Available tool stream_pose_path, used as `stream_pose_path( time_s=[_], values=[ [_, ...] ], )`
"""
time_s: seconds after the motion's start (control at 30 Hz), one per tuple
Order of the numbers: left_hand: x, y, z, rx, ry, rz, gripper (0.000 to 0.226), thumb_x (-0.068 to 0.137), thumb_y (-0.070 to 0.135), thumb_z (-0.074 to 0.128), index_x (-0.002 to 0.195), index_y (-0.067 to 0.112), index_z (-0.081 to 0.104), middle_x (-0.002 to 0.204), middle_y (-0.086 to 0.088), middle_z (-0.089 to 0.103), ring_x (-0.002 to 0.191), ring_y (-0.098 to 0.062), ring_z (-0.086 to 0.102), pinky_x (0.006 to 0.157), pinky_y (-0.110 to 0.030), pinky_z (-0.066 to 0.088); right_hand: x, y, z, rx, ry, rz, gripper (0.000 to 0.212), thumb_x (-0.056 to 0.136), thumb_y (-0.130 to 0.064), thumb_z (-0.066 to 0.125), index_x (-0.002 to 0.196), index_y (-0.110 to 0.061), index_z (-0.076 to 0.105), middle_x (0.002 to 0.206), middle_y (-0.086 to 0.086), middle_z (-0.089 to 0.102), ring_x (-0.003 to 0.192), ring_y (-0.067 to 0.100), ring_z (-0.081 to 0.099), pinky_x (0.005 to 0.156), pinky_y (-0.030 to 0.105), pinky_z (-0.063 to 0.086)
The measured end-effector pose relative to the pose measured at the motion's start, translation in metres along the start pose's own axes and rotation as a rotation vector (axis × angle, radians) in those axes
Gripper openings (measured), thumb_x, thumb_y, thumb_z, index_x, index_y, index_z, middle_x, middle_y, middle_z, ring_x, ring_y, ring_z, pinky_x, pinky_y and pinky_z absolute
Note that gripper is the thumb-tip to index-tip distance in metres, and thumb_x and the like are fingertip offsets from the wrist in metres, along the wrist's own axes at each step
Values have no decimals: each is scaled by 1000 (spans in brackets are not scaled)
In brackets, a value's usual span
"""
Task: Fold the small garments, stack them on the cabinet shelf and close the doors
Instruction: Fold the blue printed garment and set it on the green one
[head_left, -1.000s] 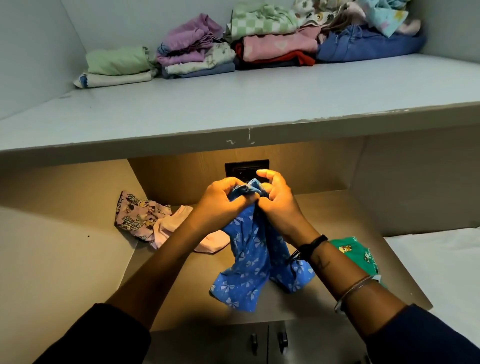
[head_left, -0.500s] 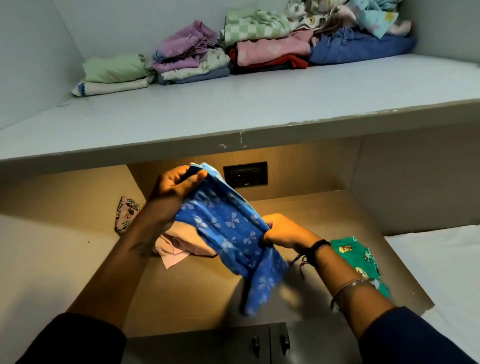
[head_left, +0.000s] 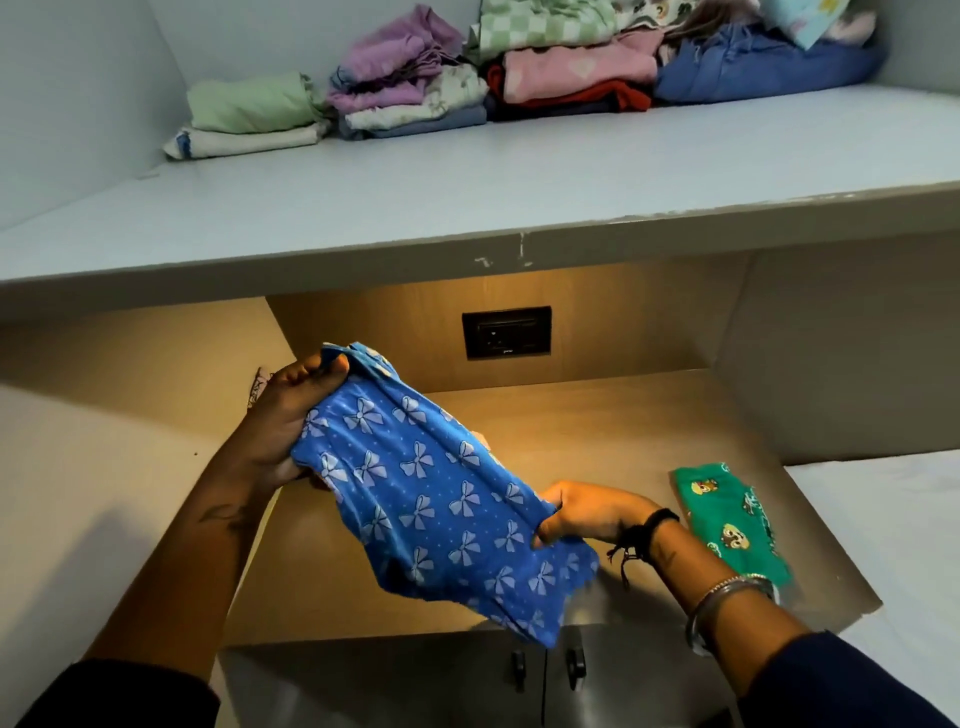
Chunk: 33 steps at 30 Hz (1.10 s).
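A blue garment with pale bows (head_left: 431, 499) is held stretched between both hands above the wooden lower surface (head_left: 597, 431). Its upper end is gripped by the left hand (head_left: 291, 415), the thumb curled over the bunched edge. Its lower side is pinched by the right hand (head_left: 587, 512), the fingers tucked under the cloth. Below the right-hand grip a loose end is left hanging towards two closed cabinet doors (head_left: 519, 670). Just right of the right wrist, a green printed garment (head_left: 737, 525) is laid flat on the wood. Behind the left-hand grip a corner of patterned cloth (head_left: 258, 384) is glimpsed. Above and beyond both grips, folded garments (head_left: 410, 88) are stacked at the back of the grey upper shelf (head_left: 467, 192)
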<state>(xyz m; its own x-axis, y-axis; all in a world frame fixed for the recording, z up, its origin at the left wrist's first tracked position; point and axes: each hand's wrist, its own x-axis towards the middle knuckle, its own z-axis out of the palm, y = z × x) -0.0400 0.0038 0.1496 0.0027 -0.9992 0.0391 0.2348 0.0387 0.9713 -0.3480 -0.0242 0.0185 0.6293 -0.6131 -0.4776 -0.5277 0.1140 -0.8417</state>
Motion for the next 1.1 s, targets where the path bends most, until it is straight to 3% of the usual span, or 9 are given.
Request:
stream_pose_path(
  time_s=[0.27, 0.37, 0.5, 0.57, 0.63, 0.73, 0.9, 1.0, 1.1],
  values=[
    [-7, -37, -24, -16, 102, -135, 39, 83, 32, 65, 114, 7, 63, 106, -16, 73, 93, -30, 72, 73, -40, 61, -30, 20, -20, 77, 68, 2, 12, 69, -15, 58, 78, -13, 66, 83, 5, 71, 76, 18, 64, 66, 24, 49],
    [-6, -69, -22, -37, 226, -185, 28, 84, 26, 66, 109, 13, 65, 102, -12, 76, 88, -27, 74, 66, -35, 62, -30, 28, -54, 20, 142, 60, 7, 78, -9, 67, 84, -12, 71, 89, 8, 76, 78, 21, 69, 74, 34, 56],
    [-9, -122, -28, 253, 409, -364, 21, 91, 26, 64, 111, 18, 62, 99, -12, 74, 78, -27, 75, 58, -37, 61, -22, 39, -80, -409, 306, 245, 26, 78, -26, 76, 99, -14, 66, 102, 12, 72, 86, 25, 66, 81, 40, 53],
    [-16, -149, -30, 360, 466, -470, 32, 91, 25, 65, 119, 11, 59, 105, -17, 71, 84, -31, 72, 68, -44, 60, -19, 44, -72, -745, 401, 413, 39, 77, -35, 71, 110, -21, 57, 114, 6, 64, 103, 26, 60, 89, 42, 48],
    [-25, -165, -30, 409, 501, -506, 35, 91, 23, 64, 121, 6, 57, 102, -17, 70, 83, -30, 70, 65, -41, 59, -15, 47, -54, -940, 538, 446, 51, 80, -42, 64, 125, -25, 49, 127, 5, 52, 121, 28, 46, 101, 49, 35],
    [-29, -170, -31, 436, 521, -512, 32, 92, 23, 63, 119, 7, 57, 99, -16, 69, 82, -30, 69, 63, -37, 57, -7, 43, -13, -969, 645, 218, 59, 82, -45, 59, 137, -29, 41, 141, 7, 41, 136, 27, 31, 113, 56, 20],
    [-26, -156, -26, 454, 518, -458, 16, 91, 21, 65, 103, 13, 59, 92, -14, 70, 79, -30, 70, 66, -39, 59, 18, 21, 80, -853, 405, -163, 90, 84, -62, 54, 153, -23, 13, 164, 5, 6, 151, 23, 2, 119, 50, -8],
    [-19, -147, -14, 536, 485, -394, 13, 88, 19, 67, 97, 10, 61, 86, -12, 70, 70, -22, 68, 55, -28, 53, 37, -1, 121, -770, 440, -281, 99, 79, -67, 59, 153, -19, 14, 162, 8, 17, 149, 24, 14, 122, 48, 7],
    [-7, -136, 5, 619, 433, -325, 9, 83, 14, 70, 83, 11, 61, 81, -11, 70, 71, -22, 67, 59, -28, 52, 49, -23, 149, -587, 589, -287, 95, 81, -60, 63, 151, -14, 18, 155, 9, 32, 141, 25, 32, 116, 43, 30]
  ],
)
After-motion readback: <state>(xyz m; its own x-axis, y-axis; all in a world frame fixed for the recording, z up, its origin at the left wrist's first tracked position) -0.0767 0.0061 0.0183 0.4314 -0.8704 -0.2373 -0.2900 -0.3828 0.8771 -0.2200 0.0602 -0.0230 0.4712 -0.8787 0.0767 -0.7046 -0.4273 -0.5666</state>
